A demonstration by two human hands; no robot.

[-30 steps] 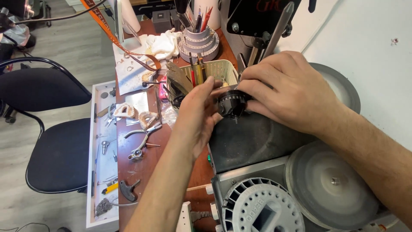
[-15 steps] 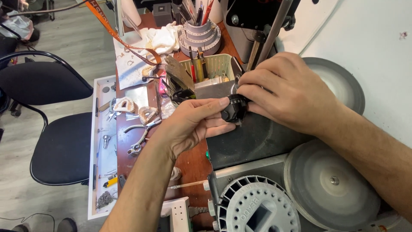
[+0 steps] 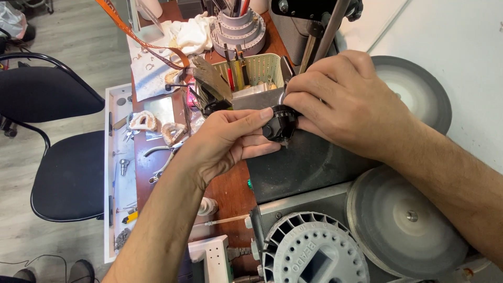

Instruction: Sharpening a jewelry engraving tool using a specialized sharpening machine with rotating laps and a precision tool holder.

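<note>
A small black round part [image 3: 280, 123] with a ribbed rim sits between both of my hands, above the dark top of a grey machine [image 3: 309, 167]. My left hand [image 3: 225, 144] touches it from the left with thumb and fingertips. My right hand [image 3: 346, 102] covers it from the right and above, fingers curled round it. Most of the part is hidden under my fingers.
A perforated beige tool holder [image 3: 257, 71] with pens stands just behind my hands. Two grey discs [image 3: 406, 222] [image 3: 414, 86] flank the machine. Dental plaster casts [image 3: 144, 121], pliers [image 3: 157, 167] and a white tray [image 3: 118, 173] lie left. A black chair [image 3: 63, 162] stands beside the bench.
My left hand has turned and slid down, its fingers now stretched towards the black part from the left. The right hand stays on the part. The view has shifted a little.
</note>
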